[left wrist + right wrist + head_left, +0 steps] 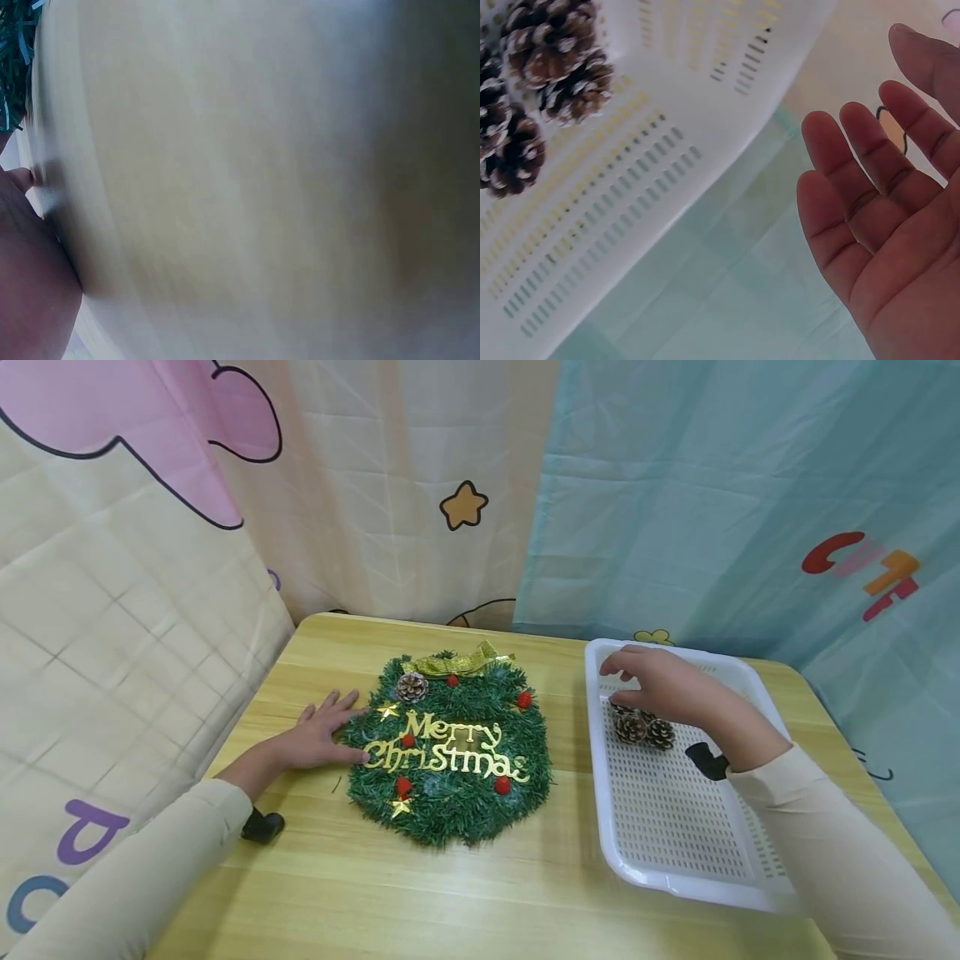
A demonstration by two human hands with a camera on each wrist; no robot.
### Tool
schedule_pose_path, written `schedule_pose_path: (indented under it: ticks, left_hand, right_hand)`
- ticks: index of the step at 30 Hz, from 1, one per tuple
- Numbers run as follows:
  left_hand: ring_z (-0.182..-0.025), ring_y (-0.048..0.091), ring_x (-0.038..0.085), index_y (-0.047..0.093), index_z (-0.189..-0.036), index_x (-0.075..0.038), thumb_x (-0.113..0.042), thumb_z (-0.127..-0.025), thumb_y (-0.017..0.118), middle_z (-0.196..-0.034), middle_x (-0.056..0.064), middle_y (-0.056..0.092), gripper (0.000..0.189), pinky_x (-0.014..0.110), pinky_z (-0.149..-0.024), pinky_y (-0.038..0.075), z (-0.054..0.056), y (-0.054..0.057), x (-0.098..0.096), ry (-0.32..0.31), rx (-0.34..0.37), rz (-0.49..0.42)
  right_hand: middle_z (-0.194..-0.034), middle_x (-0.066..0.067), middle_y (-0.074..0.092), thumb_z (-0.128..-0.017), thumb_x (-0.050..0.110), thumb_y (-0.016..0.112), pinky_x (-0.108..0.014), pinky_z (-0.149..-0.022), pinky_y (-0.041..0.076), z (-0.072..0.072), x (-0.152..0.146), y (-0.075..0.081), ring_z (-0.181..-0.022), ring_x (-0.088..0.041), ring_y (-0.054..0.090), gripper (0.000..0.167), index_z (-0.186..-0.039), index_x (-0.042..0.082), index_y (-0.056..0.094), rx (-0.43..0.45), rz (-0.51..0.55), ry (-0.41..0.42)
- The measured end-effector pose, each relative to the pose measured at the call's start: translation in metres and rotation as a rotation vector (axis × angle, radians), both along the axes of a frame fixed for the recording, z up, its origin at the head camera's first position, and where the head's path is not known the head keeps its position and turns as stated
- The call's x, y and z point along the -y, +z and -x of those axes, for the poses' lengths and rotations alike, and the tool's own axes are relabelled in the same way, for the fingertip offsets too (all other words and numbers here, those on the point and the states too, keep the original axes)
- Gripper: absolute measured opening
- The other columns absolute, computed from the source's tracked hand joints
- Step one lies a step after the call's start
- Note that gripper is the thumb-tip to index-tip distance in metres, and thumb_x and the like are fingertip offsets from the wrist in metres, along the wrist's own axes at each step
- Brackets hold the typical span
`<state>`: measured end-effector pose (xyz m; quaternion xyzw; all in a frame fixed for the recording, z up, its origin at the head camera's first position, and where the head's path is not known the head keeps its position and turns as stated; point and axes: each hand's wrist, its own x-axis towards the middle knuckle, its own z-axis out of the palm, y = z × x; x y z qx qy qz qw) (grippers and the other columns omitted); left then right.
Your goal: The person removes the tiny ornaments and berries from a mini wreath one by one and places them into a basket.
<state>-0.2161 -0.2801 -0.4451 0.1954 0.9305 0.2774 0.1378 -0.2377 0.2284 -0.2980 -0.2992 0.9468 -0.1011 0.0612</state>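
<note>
A green Christmas wreath [457,814] lies flat on the table, with a gold "Merry Christmas" sign [468,762] across its middle. It also bears red berries, gold stars, a gold ribbon [457,662] and one pine cone [412,687] at its upper left. My left hand [318,739] rests at the wreath's left edge, fingers spread and fingertips on the greenery. Over the far part of a white basket [604,814] is my right hand [663,687], its fingers loosely bent. Its palm [915,262] holds nothing in the right wrist view. Several frosted pine cones [551,45] sit in the basket, partly hidden by that hand in the head view.
The light wooden table [480,893] carries both wreath and basket, the basket near its right side. Printed curtains [405,510] hang right behind the table's back edge and along both sides. The left wrist view is mostly blurred tabletop.
</note>
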Motion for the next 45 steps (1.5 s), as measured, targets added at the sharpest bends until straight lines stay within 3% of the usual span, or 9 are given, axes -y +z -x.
schedule_pose_path:
  ticks: [14, 19, 30, 45]
  left_hand:
    - [-0.147, -0.013, 0.044, 0.034, -0.154, -0.005, -0.053, -0.086, 0.072, -0.165, 0.019, 0.002, 0.092, 0.067, -0.110, -0.013, -0.001, -0.001, 0.001, 0.003, 0.008, -0.022]
    - [-0.147, -0.013, 0.044, 0.034, -0.154, -0.004, -0.052, -0.086, 0.072, -0.165, 0.020, 0.003, 0.092, 0.067, -0.110, -0.013, -0.004, 0.000, 0.005, 0.012, 0.005, -0.015]
    - [-0.148, -0.013, 0.043, 0.034, -0.155, -0.006, -0.054, -0.086, 0.072, -0.165, 0.018, 0.003, 0.092, 0.066, -0.110, -0.012, -0.002, -0.001, 0.002, 0.006, -0.007, -0.004]
    - [-0.148, -0.013, 0.044, 0.036, -0.154, -0.006, -0.053, -0.086, 0.073, -0.165, 0.019, 0.004, 0.090, 0.067, -0.110, -0.013, -0.001, -0.004, 0.001, 0.008, -0.010, -0.023]
  right_hand:
    - [-0.122, -0.008, 0.061, -0.092, 0.012, 0.072, -0.045, -0.087, 0.051, 0.000, 0.043, 0.007, -0.105, -0.027, 0.061, 0.033, -0.124, 0.006, 0.064, -0.012, 0.018, 0.115]
    - [-0.121, -0.008, 0.061, -0.092, 0.012, 0.073, -0.044, -0.087, 0.051, 0.001, 0.061, 0.005, -0.105, -0.025, 0.062, 0.032, -0.123, 0.007, 0.065, -0.009, 0.066, 0.198]
    - [-0.120, -0.008, 0.063, -0.092, 0.013, 0.073, -0.040, -0.087, 0.053, 0.011, 0.091, 0.002, -0.104, -0.024, 0.065, 0.030, -0.121, 0.007, 0.066, -0.030, 0.081, 0.304]
    - [-0.120, -0.005, 0.063, -0.094, 0.016, 0.070, -0.039, -0.088, 0.051, 0.025, 0.132, -0.008, -0.104, -0.020, 0.062, 0.026, -0.120, 0.010, 0.067, -0.010, 0.012, 0.391]
